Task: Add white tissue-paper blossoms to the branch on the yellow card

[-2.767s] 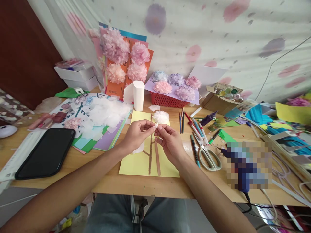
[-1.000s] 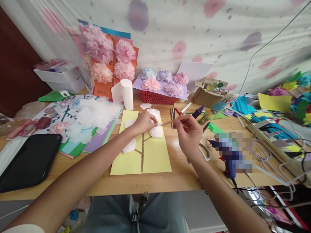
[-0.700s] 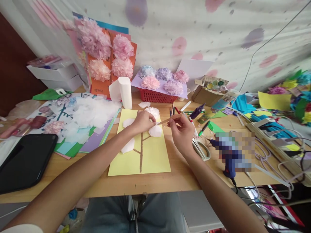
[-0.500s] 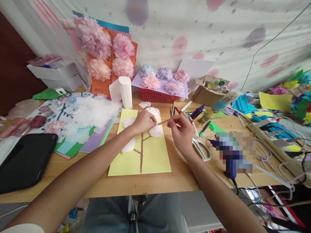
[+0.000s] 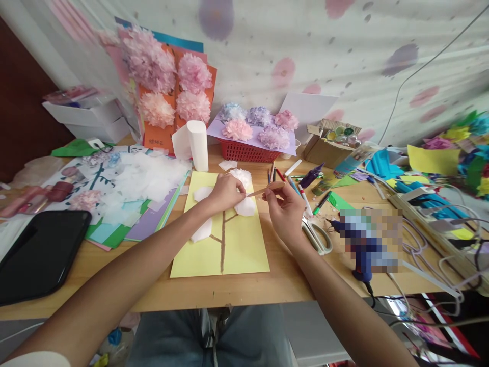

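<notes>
My right hand (image 5: 284, 209) is closed, pinching a thin tan pointed strip (image 5: 262, 191), perhaps paper or wood, whose tip points left. My left hand (image 5: 228, 192) has thumb and forefinger pressed together right at that tip; what they pinch is too small to tell. Beneath both lies a yellow sheet (image 5: 244, 250) bearing a brown branch (image 5: 223, 242) with side twigs. White paper pieces rest on it: one at lower left (image 5: 202, 230), one under my left fingertips (image 5: 245, 206), one partly hidden by the hand. A ruffled white flower (image 5: 241, 177) sits near the top edge.
Scissors (image 5: 319, 237) and a blue glue gun (image 5: 362, 250), partly pixelated, lie right of the sheet. Markers (image 5: 301, 196) are scattered behind my right hand. A white roll (image 5: 197, 145) stands behind the sheet, beside a red basket (image 5: 248, 152). A black tablet (image 5: 42, 255) lies left.
My right hand has shifted very slightly to the left with the strip. Nothing else has visibly moved.
</notes>
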A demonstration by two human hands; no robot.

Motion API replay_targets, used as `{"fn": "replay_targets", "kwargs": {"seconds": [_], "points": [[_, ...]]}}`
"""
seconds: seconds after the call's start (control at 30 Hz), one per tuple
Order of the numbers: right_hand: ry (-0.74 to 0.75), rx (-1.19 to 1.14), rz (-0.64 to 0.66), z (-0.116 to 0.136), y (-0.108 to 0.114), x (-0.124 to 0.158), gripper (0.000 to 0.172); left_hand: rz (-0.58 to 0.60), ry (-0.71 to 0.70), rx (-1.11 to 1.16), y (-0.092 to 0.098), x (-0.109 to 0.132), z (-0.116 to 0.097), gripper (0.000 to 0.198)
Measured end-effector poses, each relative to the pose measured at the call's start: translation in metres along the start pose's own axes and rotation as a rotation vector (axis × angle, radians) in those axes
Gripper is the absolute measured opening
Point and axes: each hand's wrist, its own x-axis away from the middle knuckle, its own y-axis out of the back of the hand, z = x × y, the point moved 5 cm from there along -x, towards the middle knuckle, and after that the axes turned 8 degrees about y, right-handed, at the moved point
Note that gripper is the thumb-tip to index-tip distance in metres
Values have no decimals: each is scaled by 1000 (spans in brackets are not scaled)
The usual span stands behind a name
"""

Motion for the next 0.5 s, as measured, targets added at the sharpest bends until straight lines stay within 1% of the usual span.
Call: {"fn": "replay_targets", "kwargs": {"seconds": [0.07, 0.27, 0.4, 0.5], "points": [[8, -4, -5, 2, 1, 0, 4, 0, 3, -9, 1, 1, -1, 14], [10, 18, 45, 1, -2, 1, 5, 17, 2, -23, 1, 3, -2, 13], [17, -9, 10, -1, 0, 2, 5, 4, 14, -18, 4, 1, 3, 16], [16, -10, 8, -1, 0, 2, 6, -21, 12, 0, 11, 0, 7, 18]]}}
